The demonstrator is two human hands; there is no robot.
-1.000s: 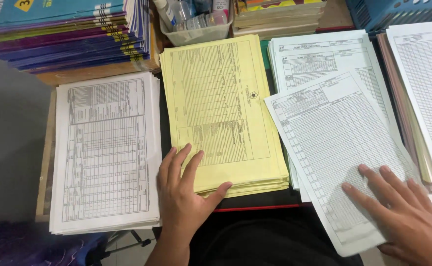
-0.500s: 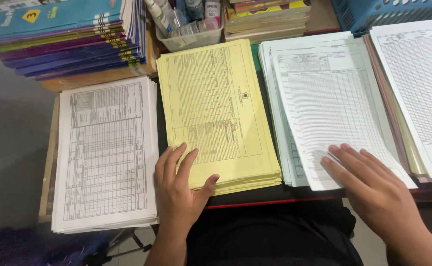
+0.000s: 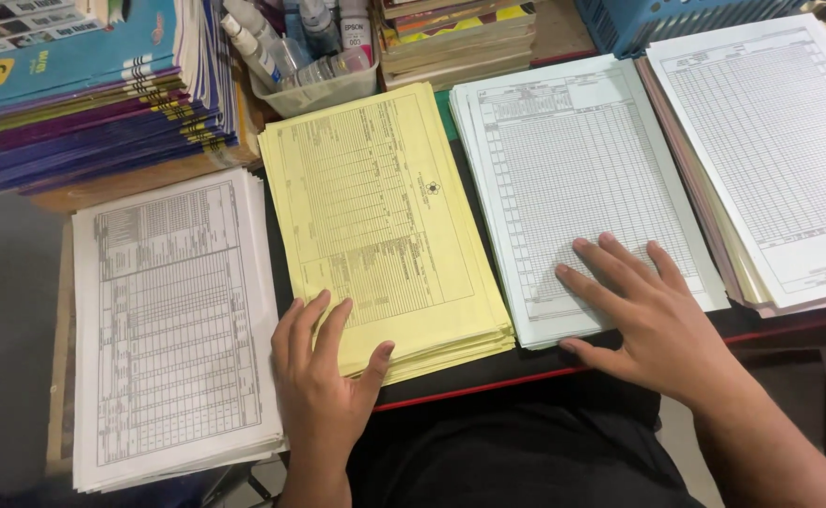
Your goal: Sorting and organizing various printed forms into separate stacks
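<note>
Four stacks of printed forms lie side by side on a dark table. My left hand [image 3: 324, 376] rests flat, fingers apart, on the near left corner of the yellow stack [image 3: 385, 212]. My right hand [image 3: 643, 315] lies spread on the near edge of the pale white stack [image 3: 573, 160], pressing on its top sheet. A white stack of gridded forms [image 3: 173, 329] sits to the left of my left hand. Another white stack over pinkish sheets [image 3: 770, 141] sits at the far right.
A pile of coloured booklets [image 3: 84, 94] stands at the back left. A clear tray with several small bottles [image 3: 314, 52] is behind the yellow stack, a stack of books [image 3: 455, 38] beside it, and a blue basket [image 3: 676, 19] at the back right. The table's red front edge [image 3: 488, 381] runs between my hands.
The loose white sheet that my right hand held askew has been slid up and squared onto the pale white stack. My left hand stayed on the yellow stack.
</note>
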